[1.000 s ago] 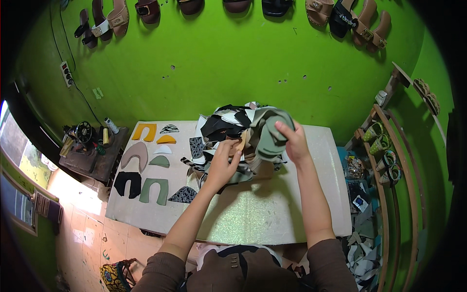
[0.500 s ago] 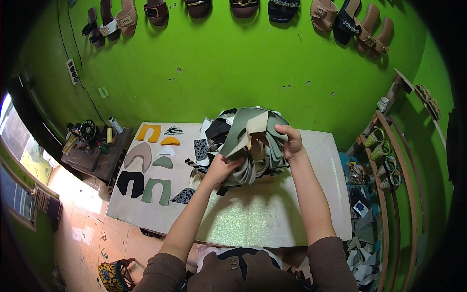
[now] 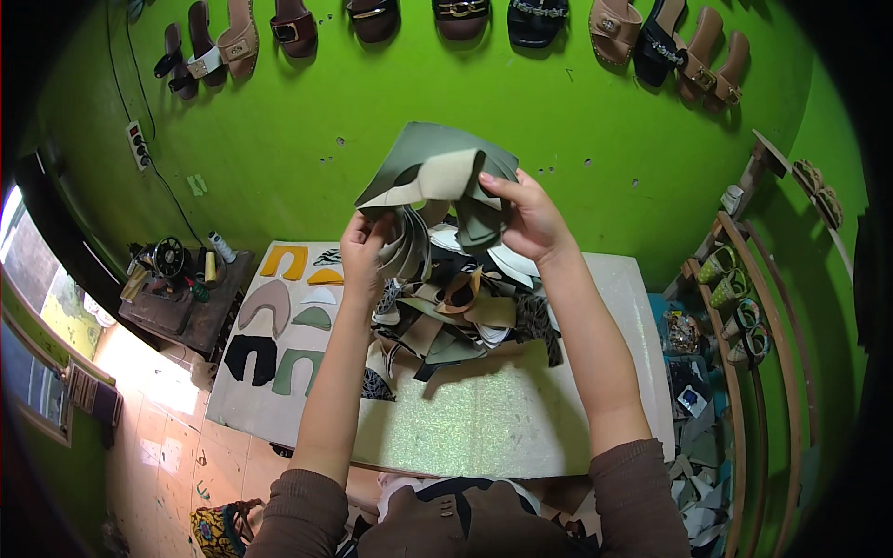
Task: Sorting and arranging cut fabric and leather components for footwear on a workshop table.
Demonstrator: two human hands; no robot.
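Above the table I hold up a large green leather scrap (image 3: 423,149) with curved cut-outs and a pale underside. My left hand (image 3: 365,244) grips its left edge, fingers closed. My right hand (image 3: 528,212) pinches its right side, thumb on the folded pale part. Strips of the scrap hang down between both hands. Below lies a heap of mixed scraps (image 3: 446,321) in black, white, beige, green and patterned material. Left of the heap, cut shoe pieces are laid in rows: a yellow arch (image 3: 285,261), a beige arch (image 3: 265,307), a black arch (image 3: 250,361) and a green arch (image 3: 299,370).
The white table (image 3: 609,344) stands against a green wall with sandals (image 3: 462,20) mounted along it. A sewing machine (image 3: 167,265) is at the left. On the right are a wooden rack (image 3: 758,400) with sandals and a floor pile of scraps (image 3: 693,493).
Both hands have lifted the green leather scrap up and away from me, clear of the heap. More of the heap now shows beneath it.
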